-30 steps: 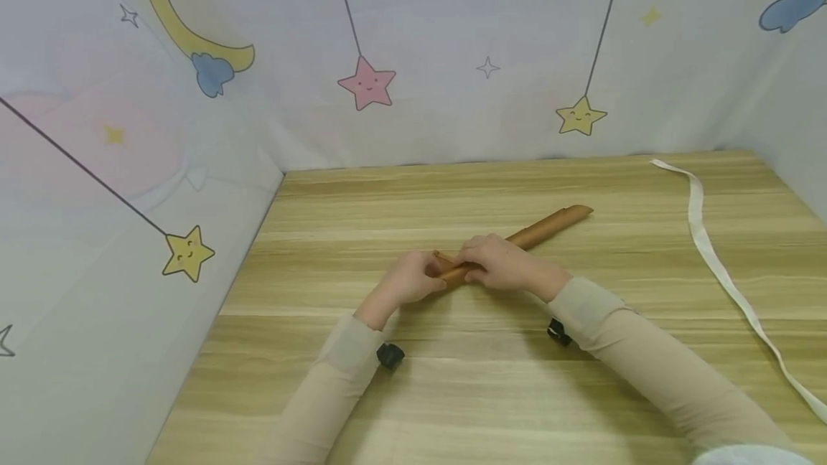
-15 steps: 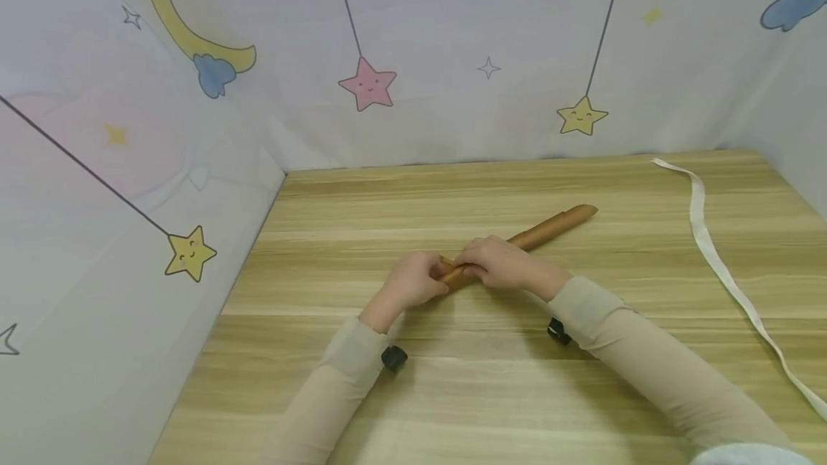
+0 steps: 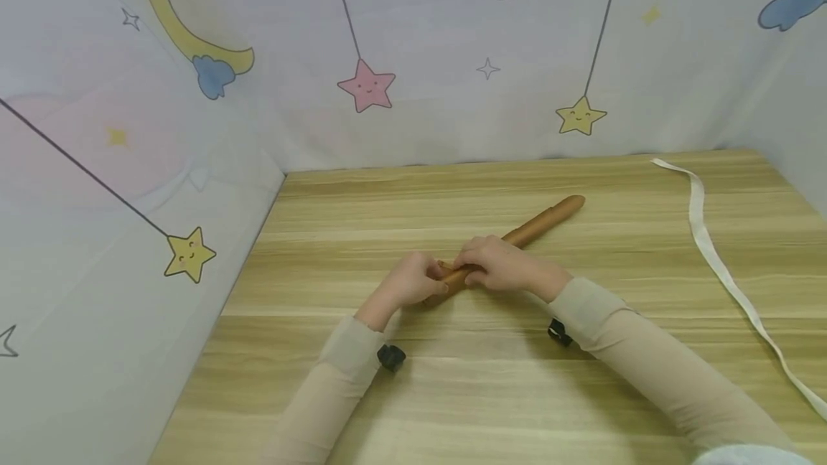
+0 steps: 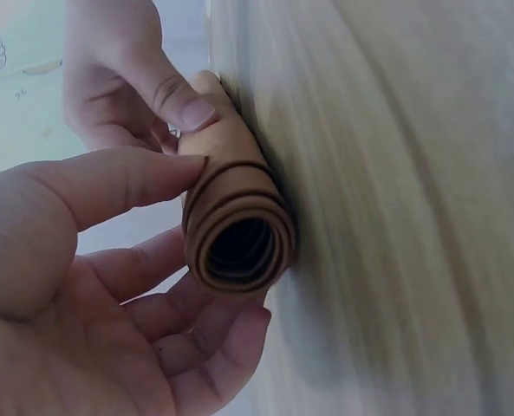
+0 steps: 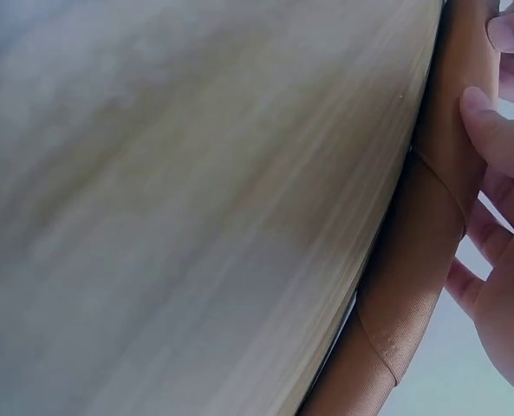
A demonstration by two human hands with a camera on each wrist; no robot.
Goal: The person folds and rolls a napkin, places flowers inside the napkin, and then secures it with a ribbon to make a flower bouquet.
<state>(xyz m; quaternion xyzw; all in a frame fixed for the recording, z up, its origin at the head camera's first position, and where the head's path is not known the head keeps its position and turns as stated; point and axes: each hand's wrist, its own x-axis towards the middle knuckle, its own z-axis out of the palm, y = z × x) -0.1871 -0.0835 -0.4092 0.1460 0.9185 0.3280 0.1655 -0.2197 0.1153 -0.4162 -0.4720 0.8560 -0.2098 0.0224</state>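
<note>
A brown leather-like sheet rolled into a long tube lies slantwise across the table, its far end to the right. My left hand holds it near the closer end, thumb on one side and fingers curled round the other. Farther along, my right hand grips the roll between thumb and fingers, close beside the left. The left wrist view shows the open end of the roll, with several coiled layers around a hollow middle. Slanted wrap edges run across the roll in the right wrist view.
A long white ribbon lies along the right side of the wood-grain table. White cloth walls printed with stars and a moon stand at the back and both sides.
The roll's far end has shifted left and slightly away, and its tip looks rounder. More of its near end shows below my left hand. Both hands stay in nearly the same place.
</note>
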